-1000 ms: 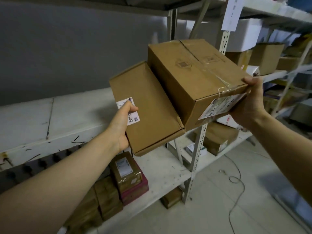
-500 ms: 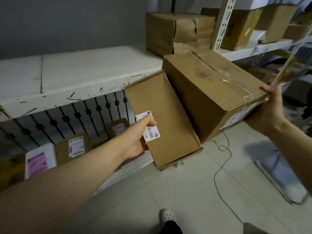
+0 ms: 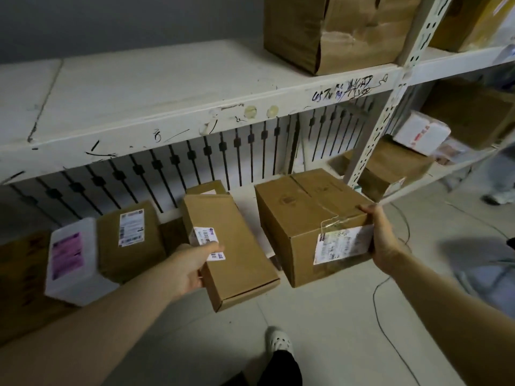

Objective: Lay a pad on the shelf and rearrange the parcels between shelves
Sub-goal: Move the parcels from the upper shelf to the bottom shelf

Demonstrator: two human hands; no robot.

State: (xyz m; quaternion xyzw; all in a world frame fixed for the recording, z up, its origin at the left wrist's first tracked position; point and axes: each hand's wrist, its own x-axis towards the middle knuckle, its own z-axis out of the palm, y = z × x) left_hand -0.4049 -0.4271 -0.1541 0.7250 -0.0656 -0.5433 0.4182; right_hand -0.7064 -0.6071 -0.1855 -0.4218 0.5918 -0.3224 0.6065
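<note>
My left hand [image 3: 189,267] grips a flat brown parcel [image 3: 237,246] with a small barcode label, held at the front edge of the lowest shelf. My right hand [image 3: 383,235] grips the near right corner of a larger taped brown box [image 3: 303,218] with a white shipping label. That box is low, over the bottom shelf's front edge; whether it rests on the shelf I cannot tell. The two parcels are side by side with a gap between them. The white middle shelf [image 3: 167,87] above is bare on its left part.
On the bottom shelf to the left stand a labelled brown box [image 3: 131,238] and a white parcel with a pink label [image 3: 71,260]. A crumpled big carton [image 3: 334,29] sits on the middle shelf at right. A perforated upright post [image 3: 390,107], a floor cable [image 3: 376,302] and my shoe [image 3: 278,341] are nearby.
Both hands have carried the two parcels down from middle-shelf height to the bottom shelf. The parcels, touching before, have separated. My view has tilted down.
</note>
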